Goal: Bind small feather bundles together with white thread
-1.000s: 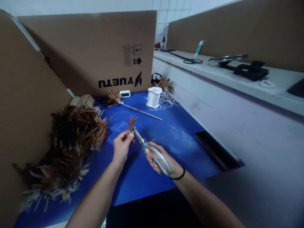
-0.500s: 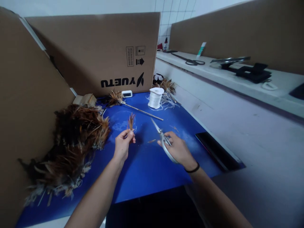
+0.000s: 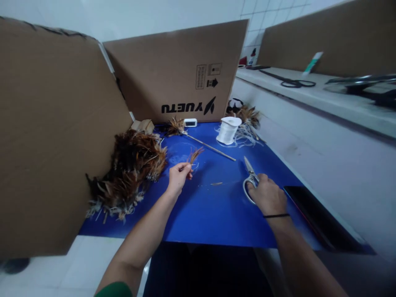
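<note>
Pinched between the fingers of my left hand [image 3: 180, 177] is a small bunch of brown feathers [image 3: 195, 155], its tips fanned up and to the right. My right hand [image 3: 269, 196] holds a pair of scissors [image 3: 250, 177] low over the right side of the blue table [image 3: 198, 218], blades pointing away from me. Between the hands, a loose feather [image 3: 216, 183] lies on the table. Beyond them rests a thin stick [image 3: 213, 148] with a feather tuft [image 3: 176, 126] on its far end. A spool of white ribbon [image 3: 228, 130] stands behind the stick.
A large heap of brown feathers [image 3: 133, 165] lies at left. Cardboard panels [image 3: 173, 74] wall the left and back. A black flat device [image 3: 318, 214] sits along the right edge. Black scissors [image 3: 293, 82] and a glue stick [image 3: 313, 64] are on the ledge.
My view has swung left. My right hand has moved away from my left with the scissors, lowering them to the table's right side. The feather bunch now leans right instead of upright.
</note>
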Demonstrator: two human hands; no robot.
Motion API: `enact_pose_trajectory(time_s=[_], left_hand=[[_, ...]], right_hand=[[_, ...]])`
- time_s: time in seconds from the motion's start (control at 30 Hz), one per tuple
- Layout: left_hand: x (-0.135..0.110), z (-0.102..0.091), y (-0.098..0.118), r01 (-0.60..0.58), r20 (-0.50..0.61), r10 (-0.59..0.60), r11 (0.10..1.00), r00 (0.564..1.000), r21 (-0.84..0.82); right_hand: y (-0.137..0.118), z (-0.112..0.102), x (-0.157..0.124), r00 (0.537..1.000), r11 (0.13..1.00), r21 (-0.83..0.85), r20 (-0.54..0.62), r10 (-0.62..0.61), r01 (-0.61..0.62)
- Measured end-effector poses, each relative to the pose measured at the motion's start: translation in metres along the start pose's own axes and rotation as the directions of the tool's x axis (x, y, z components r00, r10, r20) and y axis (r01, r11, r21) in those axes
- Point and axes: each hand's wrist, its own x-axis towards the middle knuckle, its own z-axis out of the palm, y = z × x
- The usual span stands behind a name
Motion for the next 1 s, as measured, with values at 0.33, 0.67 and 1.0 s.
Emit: enact_pose_trajectory(time_s=[0.33, 0.67, 1.0], left_hand=[[-0.014, -0.072, 0.023, -0.212, 0.035, 0.286, 0.619, 0.958, 0.756], [-0.091, -0.114, 0.026, -0.18, 0.12, 0.521, 0.066, 0.845, 0.982], [-0.114, -0.159, 0.003, 0.08, 0.043, 0.596, -0.178, 0.802, 0.981]], right_hand=[[-0.003, -0.001, -0.002, 0.999, 0.996, -0.083, -0.032, -0.038, 0.035], [0.0, -0.005, -0.02, 0.924, 0.953, -0.214, -0.271, -0.268, 0.214], [-0.108, -0.003, -0.058, 0.718, 0.642, 0.357, -0.138, -0.682, 0.679]])
